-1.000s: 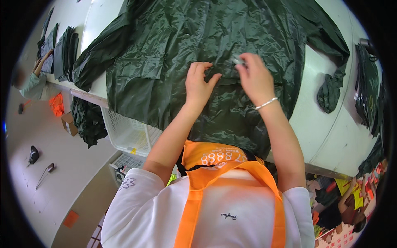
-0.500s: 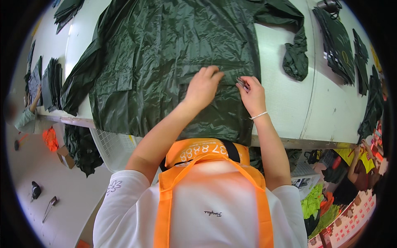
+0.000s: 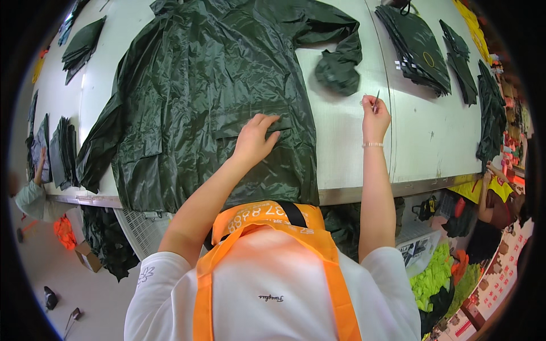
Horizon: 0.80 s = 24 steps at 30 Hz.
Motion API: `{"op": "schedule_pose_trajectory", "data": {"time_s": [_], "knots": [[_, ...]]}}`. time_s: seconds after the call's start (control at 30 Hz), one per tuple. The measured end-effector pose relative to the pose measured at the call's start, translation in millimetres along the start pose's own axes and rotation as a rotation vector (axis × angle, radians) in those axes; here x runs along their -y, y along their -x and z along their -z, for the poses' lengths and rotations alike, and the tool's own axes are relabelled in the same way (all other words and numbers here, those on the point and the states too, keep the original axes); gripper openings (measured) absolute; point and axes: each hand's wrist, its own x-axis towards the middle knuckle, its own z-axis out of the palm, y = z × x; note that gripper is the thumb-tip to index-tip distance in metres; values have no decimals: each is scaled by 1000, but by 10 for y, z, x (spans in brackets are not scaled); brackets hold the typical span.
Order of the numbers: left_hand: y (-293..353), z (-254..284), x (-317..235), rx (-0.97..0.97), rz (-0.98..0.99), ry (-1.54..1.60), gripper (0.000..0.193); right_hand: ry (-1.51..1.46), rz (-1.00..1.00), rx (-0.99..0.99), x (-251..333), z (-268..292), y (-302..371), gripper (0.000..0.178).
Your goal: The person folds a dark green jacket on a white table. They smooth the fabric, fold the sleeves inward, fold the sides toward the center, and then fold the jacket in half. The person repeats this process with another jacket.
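Note:
A dark green waterproof jacket (image 3: 193, 108) is spread over the white table, its far right sleeve bent toward the right. My left hand (image 3: 256, 139) rests on the jacket's lower right part, beside a pocket flap (image 3: 227, 134). The fingers of that hand are apart and hold nothing. Off to the right of the jacket, above the bare tabletop, my right hand (image 3: 376, 119) is closed on small metal thread snips (image 3: 376, 99), their pointed tip sticking up past the fingers. The bunched sleeve end (image 3: 338, 73) lies beyond it to the left.
Stacks of folded dark green garments (image 3: 415, 51) lie at the far right, others (image 3: 63, 150) at the left. The table's metal edge (image 3: 398, 188) runs before me. Below it stands a white plastic basket (image 3: 142, 230). Co-workers (image 3: 34, 196) are at both sides.
My right hand has moved right and away from the jacket with the snips. My left hand has shifted slightly along the pocket, its fingers spreading. The whole view has swung to the right.

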Motion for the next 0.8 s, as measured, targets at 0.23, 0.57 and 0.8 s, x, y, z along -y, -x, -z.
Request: {"op": "schedule_pose_trajectory", "data": {"time_s": [0.23,0.57,0.8], "knots": [[-338,57,-271,36,-40,-45,39,141,339,-18,25,-461,-3,19],[-200,694,-499,-111,-16,145,33,171,408,280,647,35,-124,8],[-373,758,-999,60,89,1110,71,-409,54,775,1642,669,907,17]]}}
